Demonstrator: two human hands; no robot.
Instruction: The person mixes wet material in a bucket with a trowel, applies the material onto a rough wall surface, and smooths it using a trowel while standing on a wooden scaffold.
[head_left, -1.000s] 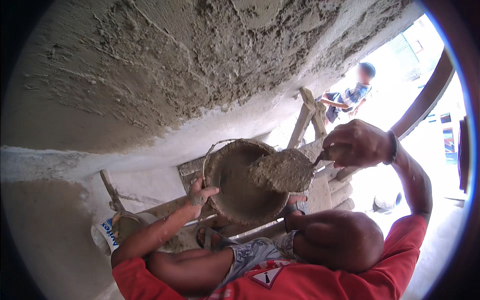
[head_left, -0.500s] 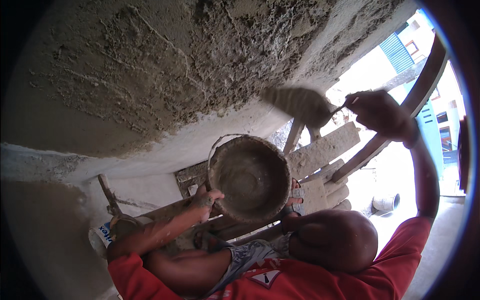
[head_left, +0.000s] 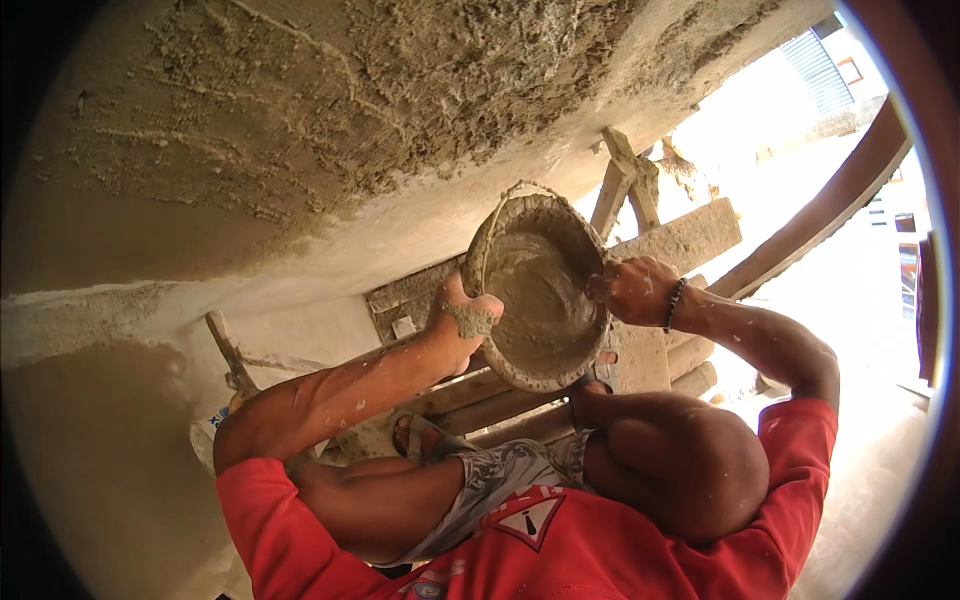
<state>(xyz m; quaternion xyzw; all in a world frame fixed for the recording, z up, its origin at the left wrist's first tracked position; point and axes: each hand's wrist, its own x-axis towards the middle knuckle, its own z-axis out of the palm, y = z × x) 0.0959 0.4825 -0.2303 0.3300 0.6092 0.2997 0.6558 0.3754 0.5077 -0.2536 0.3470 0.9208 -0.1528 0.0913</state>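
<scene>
A mortar-caked bucket [head_left: 530, 382] is tilted in front of me, wet grey mortar [head_left: 535, 300] smeared around inside it. My left hand [head_left: 467, 318] is closed on the bucket's left rim, with mortar stuck to the back of the hand. At the right rim my right hand [head_left: 640, 290], a dark beaded bracelet at its wrist, is closed in a fist. Half a second ago that fist held a trowel by its handle; the blade is now hidden, apparently down in the bucket. The wire handle [head_left: 535, 185] of the bucket arches over its far side.
Rough, partly plastered wall [head_left: 330, 130] rises close ahead. Beneath the bucket are wooden planks and poles [head_left: 690, 235], with gaps between them. A curved beam [head_left: 830, 215] crosses on the right, and a white bucket [head_left: 203, 440] stands at the left. My knee [head_left: 700, 460] is bent nearby.
My right hand came down and left from beside the wall to the bucket, taking the trowel out of sight. The bucket moved slightly up and right and tilted, with my left hand still on it.
</scene>
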